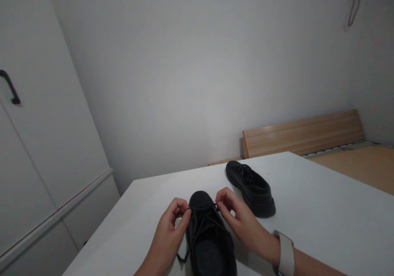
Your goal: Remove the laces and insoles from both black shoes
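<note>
Over on the left stands a white wardrobe (37, 144) with a dark handle (10, 88), close to the edge of the white table (323, 218). At the near edge of that table the person's left hand (172, 224) is curled in, thumb and forefinger pinched narrow on a black lace (201, 208) at the left side of the nearer black shoe (209, 243). That shoe sits between the two hands with its toe pointing away. The lace is stretched across the top of the shoe to the right hand (237, 216), which is pinched on the other end in the same tight way; a pale watch strap (286, 255) wraps that wrist. Just beyond and to the right lies the second black shoe (250, 187), untouched, angled across the tabletop. Further right, behind the table, a wooden board (303, 134) leans low against the wall
</note>
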`<act>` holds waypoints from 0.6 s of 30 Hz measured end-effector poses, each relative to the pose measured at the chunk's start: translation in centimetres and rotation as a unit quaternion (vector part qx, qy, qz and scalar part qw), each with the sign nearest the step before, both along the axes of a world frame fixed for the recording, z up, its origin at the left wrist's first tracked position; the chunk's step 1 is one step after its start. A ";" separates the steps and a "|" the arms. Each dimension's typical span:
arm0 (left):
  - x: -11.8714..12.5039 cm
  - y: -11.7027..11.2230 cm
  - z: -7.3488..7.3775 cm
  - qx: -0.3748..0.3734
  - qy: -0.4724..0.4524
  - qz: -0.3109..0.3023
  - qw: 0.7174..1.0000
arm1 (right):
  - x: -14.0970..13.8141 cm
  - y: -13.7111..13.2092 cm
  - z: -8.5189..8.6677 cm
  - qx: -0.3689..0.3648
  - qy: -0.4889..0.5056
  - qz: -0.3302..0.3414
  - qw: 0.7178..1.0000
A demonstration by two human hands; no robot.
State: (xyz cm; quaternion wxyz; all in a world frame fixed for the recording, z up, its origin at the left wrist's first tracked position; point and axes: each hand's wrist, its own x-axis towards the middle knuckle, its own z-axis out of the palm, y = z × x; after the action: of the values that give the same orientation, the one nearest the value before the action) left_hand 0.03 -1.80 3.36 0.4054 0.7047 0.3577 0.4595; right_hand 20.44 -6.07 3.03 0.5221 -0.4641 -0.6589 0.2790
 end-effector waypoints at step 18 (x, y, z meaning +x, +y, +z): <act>-0.3 0.2 0.6 -0.051 -0.043 0.017 0.998 | 0.5 1.1 -0.7 -0.014 0.122 -0.025 0.992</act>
State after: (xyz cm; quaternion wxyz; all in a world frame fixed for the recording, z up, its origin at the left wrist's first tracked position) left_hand -0.29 -1.61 3.95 0.4479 0.6564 0.3749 0.4774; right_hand 20.89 -5.00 2.31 0.5985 -0.4502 -0.5746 0.3300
